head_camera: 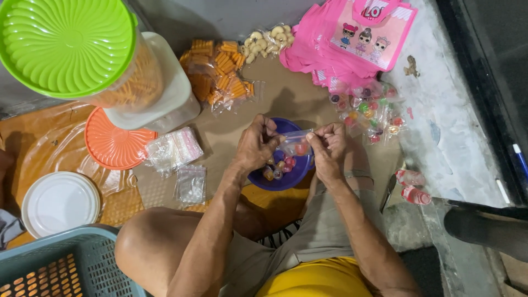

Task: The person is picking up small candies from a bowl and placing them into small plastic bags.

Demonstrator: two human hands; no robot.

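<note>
Head view, both hands pinching small clear bag over purple bowl, clutter close around.

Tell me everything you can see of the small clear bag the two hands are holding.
The small clear bag is thin, see-through plastic, held level above the purple bowl. The left hand pinches its left end, the right hand its right end, along the top edge. A reddish round piece shows inside. Whether the top is sealed cannot be told.
</note>
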